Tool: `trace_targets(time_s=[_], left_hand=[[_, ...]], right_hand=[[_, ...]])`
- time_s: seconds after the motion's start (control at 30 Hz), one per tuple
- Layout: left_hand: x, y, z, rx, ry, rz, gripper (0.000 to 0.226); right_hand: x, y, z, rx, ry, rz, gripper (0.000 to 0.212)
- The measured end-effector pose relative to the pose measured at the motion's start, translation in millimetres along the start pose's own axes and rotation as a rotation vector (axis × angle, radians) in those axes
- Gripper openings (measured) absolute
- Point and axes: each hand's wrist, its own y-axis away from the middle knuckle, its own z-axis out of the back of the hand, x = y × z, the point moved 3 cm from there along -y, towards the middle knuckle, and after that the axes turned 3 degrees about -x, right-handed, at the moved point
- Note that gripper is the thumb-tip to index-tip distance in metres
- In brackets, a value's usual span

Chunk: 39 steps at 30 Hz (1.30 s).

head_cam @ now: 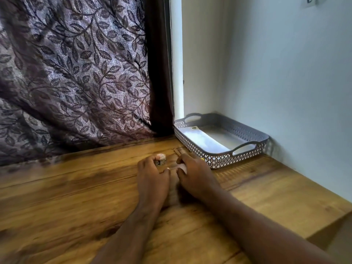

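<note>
The left hand (153,176) lies knuckles-up on the brown wood-grain table (76,187), its fingers curled round a small round object with a pale pink top and a patterned side (160,158), which stands on the table just beyond the fingertips, left of the grey perforated plastic basket with two handles (190,145). The right hand (196,173) lies just beside it, fingers bent over a pale whitish scrap (182,167); whether it pinches that scrap or merely covers it cannot be told.

The work looks like gathering small loose things, probably for the basket. To do it well, the left hand should close evenly on the sides of the small round object and lift it straight up rather than drag it across the grain; the right hand should secure the pale whitish scrap between thumb and fingers before moving, since a light piece slips easily. The basket is near and open-topped, so a short, low carry would do.

Much is uncertain. Both hands are blurred; what the small round object is cannot be made out. A thin wooden stick (177,150) shows beyond the right fingers, its near end hidden by them; a small yellow bit (202,159) peeps out beside the knuckles, unidentifiable. A flat white sheet (198,139) lies in the basket.
</note>
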Motion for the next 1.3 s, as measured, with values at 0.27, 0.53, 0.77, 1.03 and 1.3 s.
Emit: trace_targets(time_s=[0.27,0.53,0.77,1.03,1.3], left_hand=[[1,-22,-16,-0.021,-0.145,0.015,0.059],[3,-44,-33,0.034,-0.427,0.032,0.054],[8,-47,-31,-0.007,-0.394,0.020,0.042],[19,-26,-2,-0.016,-0.046,0.002,0.031],[-2,6,12,0.092,-0.002,-0.237,0.027]], right_hand=[[-8,-27,-29,0.105,0.199,0.021,0.036],[-19,-39,-44,0.082,0.243,-0.088,0.044],[-13,-40,-38,0.089,0.321,-0.062,0.026],[2,-21,-17,0.056,0.391,-0.015,0.025],[0,25,13,0.064,0.380,0.060,0.023]])
